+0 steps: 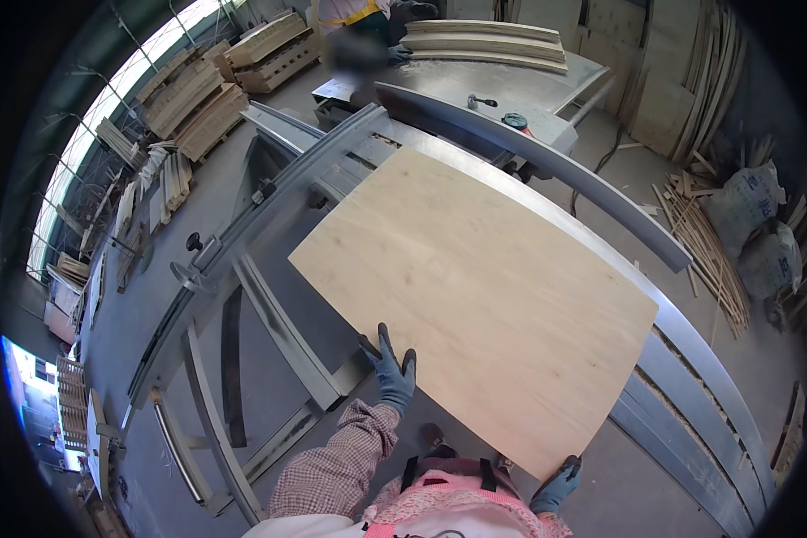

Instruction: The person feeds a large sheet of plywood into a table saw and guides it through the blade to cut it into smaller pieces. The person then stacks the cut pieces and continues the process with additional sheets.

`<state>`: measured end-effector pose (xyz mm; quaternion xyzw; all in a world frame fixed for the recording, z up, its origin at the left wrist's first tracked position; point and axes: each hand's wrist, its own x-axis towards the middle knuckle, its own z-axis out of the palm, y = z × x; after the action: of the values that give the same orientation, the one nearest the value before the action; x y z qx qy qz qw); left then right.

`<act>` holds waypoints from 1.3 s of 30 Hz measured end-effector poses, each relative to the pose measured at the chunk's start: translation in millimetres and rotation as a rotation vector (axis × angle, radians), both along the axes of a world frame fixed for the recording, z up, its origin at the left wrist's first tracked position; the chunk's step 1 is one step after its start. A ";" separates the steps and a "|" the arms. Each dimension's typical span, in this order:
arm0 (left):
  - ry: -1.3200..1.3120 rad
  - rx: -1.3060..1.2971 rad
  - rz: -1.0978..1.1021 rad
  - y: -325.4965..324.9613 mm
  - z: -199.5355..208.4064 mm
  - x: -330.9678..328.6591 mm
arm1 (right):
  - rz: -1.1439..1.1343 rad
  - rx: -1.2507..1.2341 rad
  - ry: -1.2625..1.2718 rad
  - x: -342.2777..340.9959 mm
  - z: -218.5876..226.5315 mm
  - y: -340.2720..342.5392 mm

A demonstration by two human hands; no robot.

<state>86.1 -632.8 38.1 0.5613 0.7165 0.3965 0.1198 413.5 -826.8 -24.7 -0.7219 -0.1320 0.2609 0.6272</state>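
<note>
A large rectangular plywood sheet (484, 296) lies over the metal table of a panel saw (690, 386), slanting from the upper left down towards me. My left hand (392, 375), in a blue-grey work glove with dark fingertips, is at the sheet's near left edge. Its fingers are spread, and the thumb is by the edge. At the sheet's near right corner, my right hand (556, 489), gloved alike, is closed on the edge; part of its fingers is hidden. A long metal fence (547, 170) runs beyond the sheet's far edge.
To the left is the saw's sliding frame (287, 332) with rails and a clamp knob (194, 240). Across the saw, a co-worker (354, 18) stands by stacked boards (484, 43). Wood strips (704, 255) and white sacks (751, 206) lie at right; stacked timber (188, 103) stands far left.
</note>
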 end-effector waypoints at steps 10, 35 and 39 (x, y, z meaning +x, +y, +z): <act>0.221 -0.190 0.063 91.1 14.0 13.5 | 0.357 -0.400 -1.158 -15.8 95.8 120.5; 0.234 -0.156 0.033 196.1 3.7 -5.2 | 1.084 -0.185 -1.362 -18.8 111.0 200.1; 0.237 -0.148 0.022 200.4 -0.1 -4.6 | 1.100 -0.229 -1.354 -17.8 111.0 201.8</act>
<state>81.5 -432.4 38.0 0.5860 0.7588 0.2750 0.0712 395.7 -625.0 86.3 -0.6142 -0.7776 0.0537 0.1234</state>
